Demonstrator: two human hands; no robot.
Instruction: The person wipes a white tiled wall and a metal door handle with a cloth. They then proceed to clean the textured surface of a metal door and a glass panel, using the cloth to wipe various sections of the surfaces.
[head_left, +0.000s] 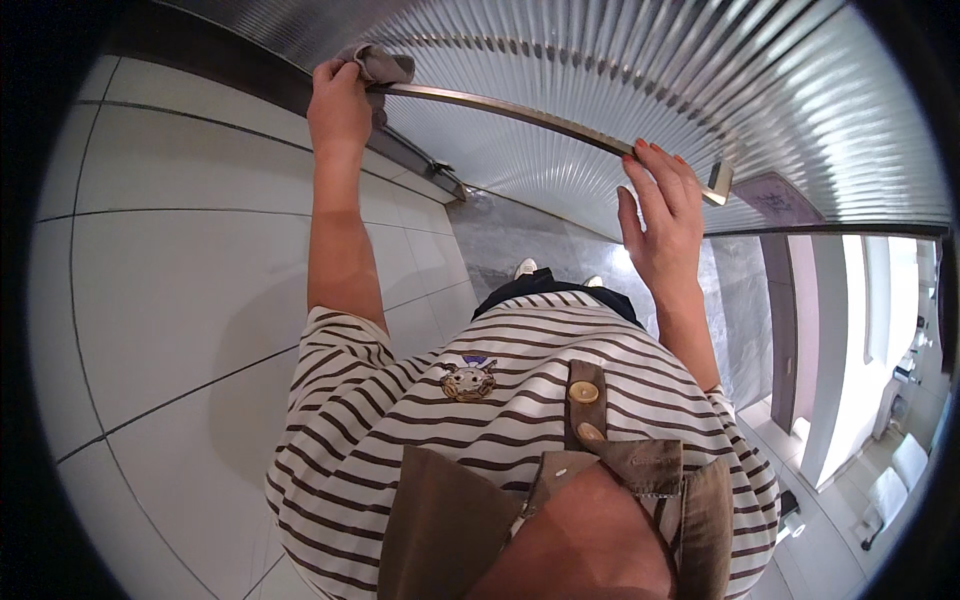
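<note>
A long metal door handle (510, 111) runs across a ribbed glass door (555, 67). At its left end my left hand (342, 97) grips a crumpled grey-brown cloth (384, 66), which lies against the bar. My right hand (664, 202) rests its fingertips on the bar near the right end, with the fingers slightly spread and the thumb apart. No object shows in the right hand. The bar's squared end bracket (720, 184) sits just to the right of those fingers.
A tiled wall (187, 165) rises close on the left, beside the dark door frame (225, 56). A purple sign (778, 199) bearing writing is on the glass. Grey floor (517, 225) lies below; a lit room with white chairs (889, 491) shows at the right.
</note>
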